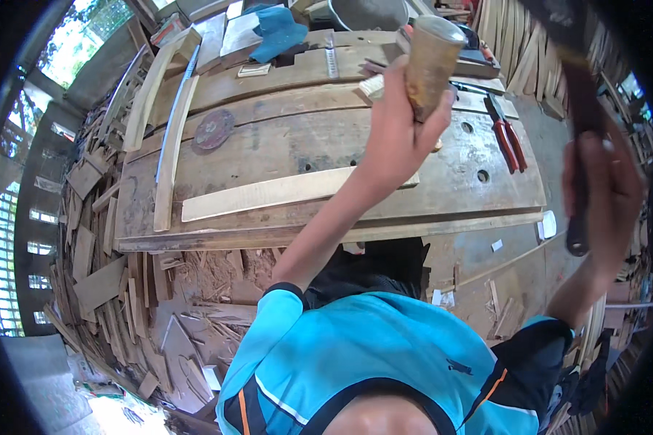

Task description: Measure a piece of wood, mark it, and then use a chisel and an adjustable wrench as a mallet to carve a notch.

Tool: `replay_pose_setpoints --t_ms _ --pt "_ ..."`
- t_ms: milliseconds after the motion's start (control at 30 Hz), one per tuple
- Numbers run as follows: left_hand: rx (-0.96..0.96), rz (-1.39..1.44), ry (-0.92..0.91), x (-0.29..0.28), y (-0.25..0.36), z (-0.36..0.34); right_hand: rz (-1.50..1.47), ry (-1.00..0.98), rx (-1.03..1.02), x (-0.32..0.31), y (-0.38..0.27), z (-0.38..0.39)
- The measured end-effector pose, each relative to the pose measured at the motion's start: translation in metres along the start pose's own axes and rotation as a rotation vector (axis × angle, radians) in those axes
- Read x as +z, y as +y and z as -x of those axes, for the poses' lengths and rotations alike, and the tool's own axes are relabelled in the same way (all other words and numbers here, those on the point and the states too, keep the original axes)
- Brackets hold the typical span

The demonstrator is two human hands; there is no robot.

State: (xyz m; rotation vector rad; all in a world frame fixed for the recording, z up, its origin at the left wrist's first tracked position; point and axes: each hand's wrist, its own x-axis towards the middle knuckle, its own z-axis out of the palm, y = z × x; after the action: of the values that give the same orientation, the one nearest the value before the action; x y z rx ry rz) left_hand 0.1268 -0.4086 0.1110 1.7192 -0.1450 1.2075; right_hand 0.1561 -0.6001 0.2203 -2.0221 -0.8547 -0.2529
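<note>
My left hand (395, 141) is raised over the workbench (268, 152), its fingers wrapped round a brownish, cloudy jar-like container (432, 61) with a pale round end facing up. In my right hand (608, 181), off the bench's right side, is a long dark handle (580, 145) of a tool. Its dark head (559, 25) reaches the top edge and is cut off, so I cannot tell its kind. Below my left forearm a pale curved wooden slat (268, 196) lies along the near part of the bench.
Red-handled pliers (511, 141) lie at the bench's right. A round abrasive disc (215, 130) and a long wooden strip (174, 159) rest to the left. At the back are a blue cloth (277, 32) and a grey bucket (370, 13). Wood offcuts (98, 283) are piled left of the bench.
</note>
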Motion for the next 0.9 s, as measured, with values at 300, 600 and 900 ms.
replay_pose_setpoints --t_ms 300,600,900 --pt "-0.018 0.005 -0.042 -0.005 -0.004 0.001 0.518 0.204 -0.122 -0.017 -0.016 0.004" --pt "-0.048 0.000 -0.064 -0.005 0.003 0.004 -0.016 -0.252 0.135 -0.011 -0.017 0.014" --pt "-0.261 0.303 0.267 -0.061 -0.022 0.052 -0.401 -0.323 0.400 0.100 0.072 0.076"
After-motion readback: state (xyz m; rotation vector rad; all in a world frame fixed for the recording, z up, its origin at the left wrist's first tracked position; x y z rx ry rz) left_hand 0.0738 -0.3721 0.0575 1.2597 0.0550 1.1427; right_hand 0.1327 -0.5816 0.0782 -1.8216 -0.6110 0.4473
